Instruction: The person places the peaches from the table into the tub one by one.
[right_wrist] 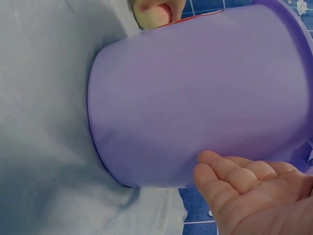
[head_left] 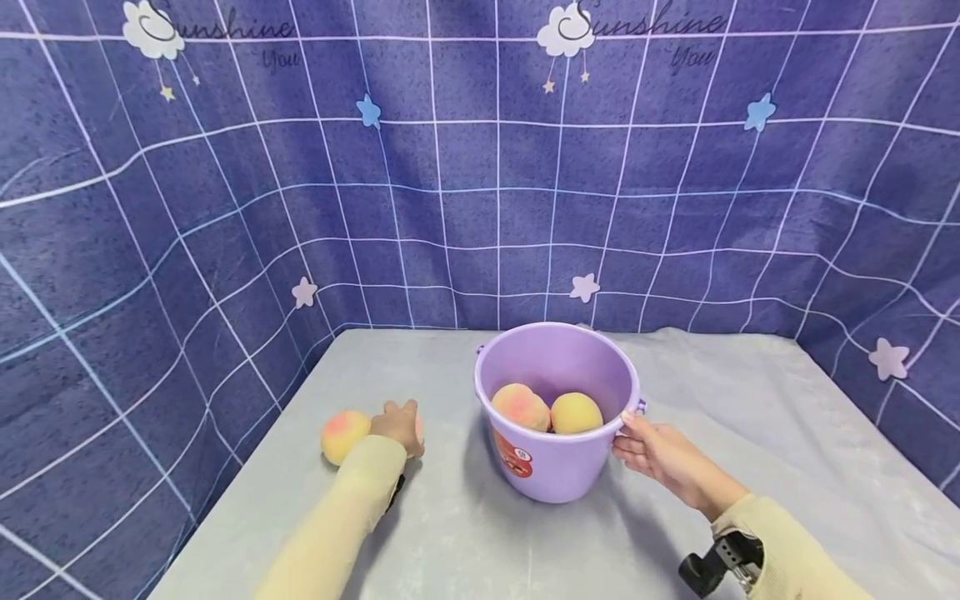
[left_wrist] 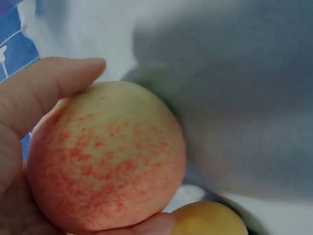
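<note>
Head view: a person's left hand [head_left: 396, 427] is at the left part of a grey cloth-covered surface [head_left: 450, 542], fingers closed round a held peach [left_wrist: 107, 156]. The left wrist view confirms the grip: thumb along one side, fingers curled along the other, clamped on the fruit. The fruit's skin is yellow with red streaks. A loose peach [head_left: 344, 437], yellow with a red blush, lies on the surface just beside this hand, on its left.

A purple bucket [head_left: 562, 471] stands upright near the middle of the surface, to the right of the left hand and well apart from it. Inside it are a pink-blushed peach [head_left: 521, 407] and a yellow peach [head_left: 577, 414], side by side. A red label [head_left: 513, 455] is on its outer wall.

The right hand [head_left: 667, 458] grips the bucket at its right side, thumb at the rim, fingers below against the outer wall. The right wrist view shows fingertips at the wall; the thumb is hidden there. A black device [head_left: 723, 560] is worn at the right wrist. A blue grid-patterned curtain [head_left: 465, 217] stands behind.
</note>
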A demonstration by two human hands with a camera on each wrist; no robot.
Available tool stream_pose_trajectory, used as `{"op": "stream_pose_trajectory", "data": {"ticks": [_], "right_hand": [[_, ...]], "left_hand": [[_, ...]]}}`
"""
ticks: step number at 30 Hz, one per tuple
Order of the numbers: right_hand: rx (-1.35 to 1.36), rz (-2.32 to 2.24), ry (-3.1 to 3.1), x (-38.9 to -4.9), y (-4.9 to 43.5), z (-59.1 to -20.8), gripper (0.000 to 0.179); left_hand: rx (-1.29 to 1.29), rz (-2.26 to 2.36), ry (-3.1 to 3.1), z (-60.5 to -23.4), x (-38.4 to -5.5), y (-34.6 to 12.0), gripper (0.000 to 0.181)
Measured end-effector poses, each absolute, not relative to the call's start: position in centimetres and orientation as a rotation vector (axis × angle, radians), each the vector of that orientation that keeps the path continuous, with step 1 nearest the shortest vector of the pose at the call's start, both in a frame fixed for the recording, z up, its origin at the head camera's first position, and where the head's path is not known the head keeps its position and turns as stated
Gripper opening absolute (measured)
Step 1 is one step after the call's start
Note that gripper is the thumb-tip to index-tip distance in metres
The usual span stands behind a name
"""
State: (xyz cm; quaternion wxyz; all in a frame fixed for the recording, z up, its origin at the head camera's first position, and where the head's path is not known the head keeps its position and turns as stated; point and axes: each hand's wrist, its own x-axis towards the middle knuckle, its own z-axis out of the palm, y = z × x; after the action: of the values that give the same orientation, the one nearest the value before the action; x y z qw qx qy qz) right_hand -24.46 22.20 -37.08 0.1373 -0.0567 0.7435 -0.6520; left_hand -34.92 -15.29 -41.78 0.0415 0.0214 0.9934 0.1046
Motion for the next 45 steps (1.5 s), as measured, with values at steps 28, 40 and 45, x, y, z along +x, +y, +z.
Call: {"op": "stream_pose_trajectory", "data": {"ticks": [28,40,45], "right_hand": [[-0.192,-1.85,2.14,-24.1,22.8,-37.2,0.068],[-0.215,-1.839,2.153,-24.4,22.8,-36.7,0.069],[-0.213,-1.839,2.139,-24.4,22.8,-36.8,0.069]], "left_hand": [[0.154,0.698,3.025,-41.7,-34.4,-16.8,0.084],[0.164,0.904,2.976,-37.7,-33.8,-17.4,0.082],[0.194,0.924,2.991,-36.8,-33.7,-17.7,0.082]]}}
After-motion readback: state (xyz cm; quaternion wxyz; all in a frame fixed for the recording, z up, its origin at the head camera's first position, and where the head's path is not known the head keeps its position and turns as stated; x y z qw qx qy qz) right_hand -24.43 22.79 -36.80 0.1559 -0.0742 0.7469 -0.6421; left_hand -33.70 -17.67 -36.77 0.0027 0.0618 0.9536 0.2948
